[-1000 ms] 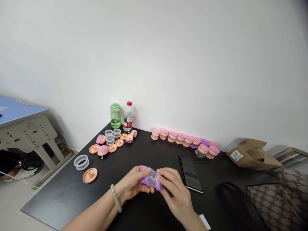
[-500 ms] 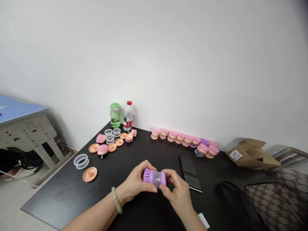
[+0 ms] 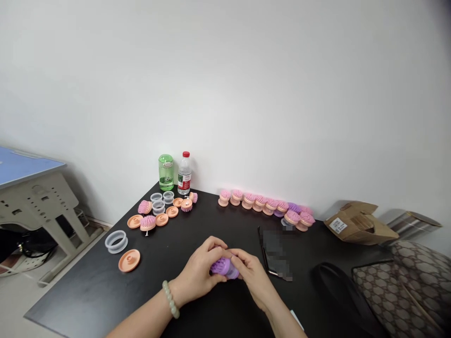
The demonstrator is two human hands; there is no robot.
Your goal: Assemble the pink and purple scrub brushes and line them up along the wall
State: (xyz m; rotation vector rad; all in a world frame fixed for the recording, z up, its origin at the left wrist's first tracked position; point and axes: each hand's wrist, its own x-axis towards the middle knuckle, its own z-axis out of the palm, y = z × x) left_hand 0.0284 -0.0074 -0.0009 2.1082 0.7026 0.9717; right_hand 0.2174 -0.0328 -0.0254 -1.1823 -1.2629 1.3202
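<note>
Between my two hands is a purple bristle brush (image 3: 221, 266) with a translucent middle, held above the black table. My left hand (image 3: 202, 266), with a beaded bracelet at its wrist, is closed around the bristle end. The fingers of my right hand (image 3: 251, 272) grip the other end, hiding most of its base. To the left lie a clear plastic ring (image 3: 116, 241) and an orange round cap (image 3: 129, 260). Farther back are more rings, caps and pink brush heads (image 3: 148, 223), some with a white stem showing.
Pink and purple brushes (image 3: 248, 200) stand in a row near the wall. A green bottle (image 3: 166, 172) and a red-capped water bottle (image 3: 184, 173) stand at the back left. Rightward are a phone (image 3: 273, 251), a torn cardboard box (image 3: 352, 223) and a patterned bag (image 3: 380, 286).
The purple brush has tilted, its bristles now turned more upward. My right hand has closed farther over the base, and my left fingers have moved over the top. The view has shifted slightly.
</note>
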